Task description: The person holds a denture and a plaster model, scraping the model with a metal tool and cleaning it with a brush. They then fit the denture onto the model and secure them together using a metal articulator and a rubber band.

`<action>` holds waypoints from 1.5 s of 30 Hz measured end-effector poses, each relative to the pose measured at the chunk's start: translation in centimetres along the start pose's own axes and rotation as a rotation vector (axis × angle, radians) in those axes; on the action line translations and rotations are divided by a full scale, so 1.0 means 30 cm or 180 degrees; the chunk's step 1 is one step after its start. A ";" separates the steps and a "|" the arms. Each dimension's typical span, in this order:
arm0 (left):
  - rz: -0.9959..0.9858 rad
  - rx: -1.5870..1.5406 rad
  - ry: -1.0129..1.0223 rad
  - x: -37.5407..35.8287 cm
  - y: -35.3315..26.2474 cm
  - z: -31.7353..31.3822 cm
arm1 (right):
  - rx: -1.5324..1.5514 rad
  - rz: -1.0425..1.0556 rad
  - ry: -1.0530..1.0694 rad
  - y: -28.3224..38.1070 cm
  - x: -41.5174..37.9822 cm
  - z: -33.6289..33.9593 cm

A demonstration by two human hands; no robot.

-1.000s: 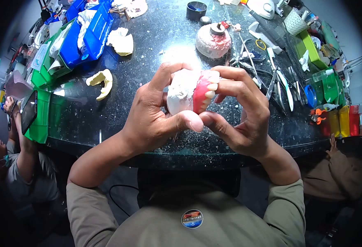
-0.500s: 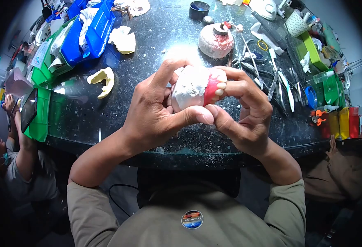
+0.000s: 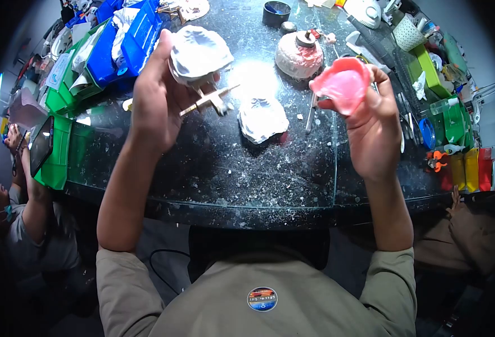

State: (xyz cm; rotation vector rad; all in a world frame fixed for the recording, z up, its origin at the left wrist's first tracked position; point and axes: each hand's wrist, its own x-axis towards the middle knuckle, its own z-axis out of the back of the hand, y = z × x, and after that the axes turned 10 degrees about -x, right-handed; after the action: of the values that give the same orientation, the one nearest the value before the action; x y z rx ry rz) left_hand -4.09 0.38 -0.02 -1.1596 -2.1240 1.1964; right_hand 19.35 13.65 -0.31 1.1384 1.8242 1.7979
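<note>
My left hand (image 3: 154,98) is closed around a white plaster dental cast (image 3: 200,51), raised above the table's left side. A brass articulator frame (image 3: 205,102) shows just below this cast, near my palm. In my right hand (image 3: 375,126) is a pink denture base (image 3: 343,84), gripped at its right edge with its smooth hollow side towards me. Its teeth are hidden from this side. A second white plaster cast (image 3: 262,120) lies on the black table between my hands, touching neither. Behind it stands a round, pink-stained plaster-coated pot (image 3: 299,54) with a metal neck.
Blue bins (image 3: 138,42) and green bins (image 3: 53,151) line the left. Metal hand tools (image 3: 409,121) lie at the right, partly behind my right hand. A small dark cup (image 3: 275,13) stands at the back. Another person's arm (image 3: 32,191) shows at far left.
My hands have moved apart and up. The pink denture base is now off the plaster, in my right hand. One cast now lies on the table; my left hand holds another with the brass frame.
</note>
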 end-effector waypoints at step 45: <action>0.1309 0.0130 0.1773 -0.143 0.087 -0.100 | -0.0477 -0.0252 0.0217 0.027 0.001 -0.009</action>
State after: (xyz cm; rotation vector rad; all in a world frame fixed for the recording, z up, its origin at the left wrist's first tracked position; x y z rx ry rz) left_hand 1.55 -1.02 -0.52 -1.7269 -1.4834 0.9171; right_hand 19.38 13.39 0.51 0.9476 1.7128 1.9129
